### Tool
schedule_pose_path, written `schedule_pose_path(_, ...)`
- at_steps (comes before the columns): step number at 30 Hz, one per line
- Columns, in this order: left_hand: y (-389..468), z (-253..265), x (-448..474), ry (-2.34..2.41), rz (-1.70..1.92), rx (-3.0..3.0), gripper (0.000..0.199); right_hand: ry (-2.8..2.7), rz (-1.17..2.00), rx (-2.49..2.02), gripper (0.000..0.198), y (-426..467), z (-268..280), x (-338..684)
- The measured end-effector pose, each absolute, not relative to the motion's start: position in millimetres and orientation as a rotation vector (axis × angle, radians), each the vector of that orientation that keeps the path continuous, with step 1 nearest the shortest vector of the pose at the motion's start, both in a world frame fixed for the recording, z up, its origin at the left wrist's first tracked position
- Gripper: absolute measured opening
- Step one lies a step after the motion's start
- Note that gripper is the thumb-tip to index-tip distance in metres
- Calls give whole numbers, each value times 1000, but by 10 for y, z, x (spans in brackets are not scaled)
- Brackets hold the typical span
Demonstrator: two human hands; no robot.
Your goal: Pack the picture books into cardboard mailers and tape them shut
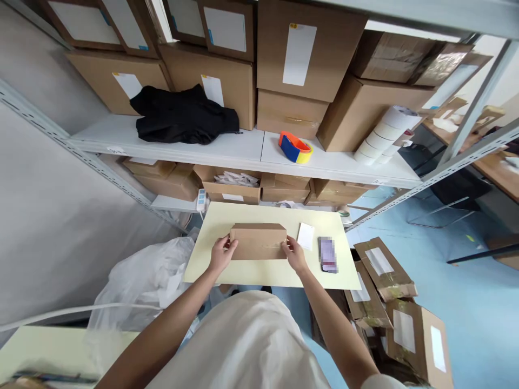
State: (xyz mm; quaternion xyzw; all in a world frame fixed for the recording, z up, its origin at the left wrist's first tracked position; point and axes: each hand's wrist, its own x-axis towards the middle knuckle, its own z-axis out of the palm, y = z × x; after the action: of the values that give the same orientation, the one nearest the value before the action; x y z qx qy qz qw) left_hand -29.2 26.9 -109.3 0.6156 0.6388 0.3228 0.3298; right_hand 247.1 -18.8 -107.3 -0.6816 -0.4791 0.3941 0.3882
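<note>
Over the middle of the desk (259,274), the left hand (221,254) and right hand (295,254) have their fingers closed on opposite ends of a cardboard box (258,244); even pressure should keep it level. From the box, the desk's near edge lies at six o'clock; at three, a white card (305,236), then a phone (328,254), leave less room than nine. Beyond, at twelve, runs a shelf (231,149).

Showing matt, smooth cardboard on the held box (258,243) — looking like soft, matt fabric on the garment (182,116), crinkled plastic on the bag (140,278), smooth metal on the shelf (243,148).
</note>
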Motion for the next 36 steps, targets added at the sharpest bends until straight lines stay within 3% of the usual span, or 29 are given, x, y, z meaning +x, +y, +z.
schedule_pose_path(7, 495, -1185, -261, 1736, 511, 1655, 34, -1112, 946, -2029, 35, -176, -1149, 2301)
schedule_pose_path(11, 558, -1225, -256, 1696, 462, 1666, 39, -1076, 941, -1984, 43, -183, -1217, 2226)
schedule_pose_path(16, 468, -1241, -178, 1733, 559, 1695, 64, -1135, 924, -1917, 57, -235, -1262, 2191)
schedule_pose_path(22, 370, -1133, -48, 1720, 664, 1971, 68, -1155, 923, -1898, 64, -309, -1355, 2199)
schedule_pose_path(25, 370, -976, 142, 1668, 651, 2116, 64, -1193, 842, -1872, 65, -411, -1399, 2345)
schedule_pose_path(31, 580, -750, 956, 1270, 571, 2330, 48, -1321, 728, -2107, 45, -405, -1586, 3065)
schedule_pose_path(36, 922, -890, 1855, 951, 326, 2347, 34, -1650, 823, -2179, 65, 40, -1835, 3613)
